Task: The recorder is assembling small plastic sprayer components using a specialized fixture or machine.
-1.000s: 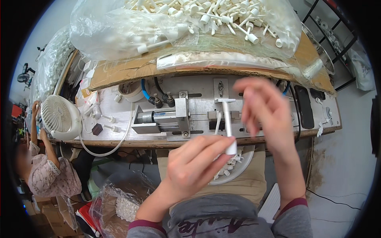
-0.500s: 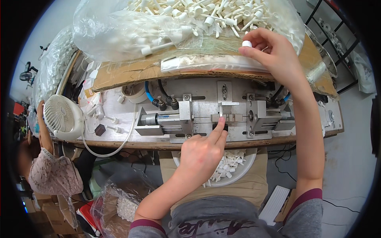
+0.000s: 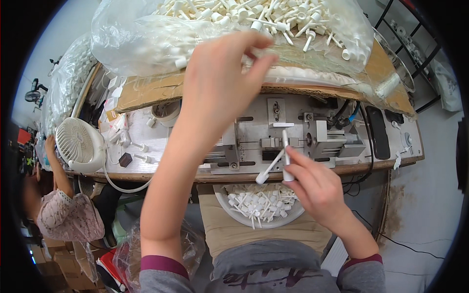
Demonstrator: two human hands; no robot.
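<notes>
My left hand (image 3: 220, 83) reaches up to the clear bag of white plastic parts (image 3: 273, 24) at the back of the bench, its fingertips pinched on one part at the pile's edge. My right hand (image 3: 312, 185) is low at the bench's front edge and grips two white plastic sticks (image 3: 285, 151), one upright and one slanting down to the left. The sticks are just in front of the metal fixture (image 3: 293, 139) bolted to the bench. A white bowl (image 3: 229, 212) of the same small parts rests on my lap below that hand.
A small white fan (image 3: 80, 144) stands on the bench's left end, its cable looping off the edge. A flat black device (image 3: 378, 132) lies at the right end. Cardboard (image 3: 146, 90) lies under the bags. Another person in pink (image 3: 63, 215) works at the far left.
The hands swapped places: my left hand left the fixture and rose to the bag of parts, while my right hand came down from the bag to the fixture with white sticks.
</notes>
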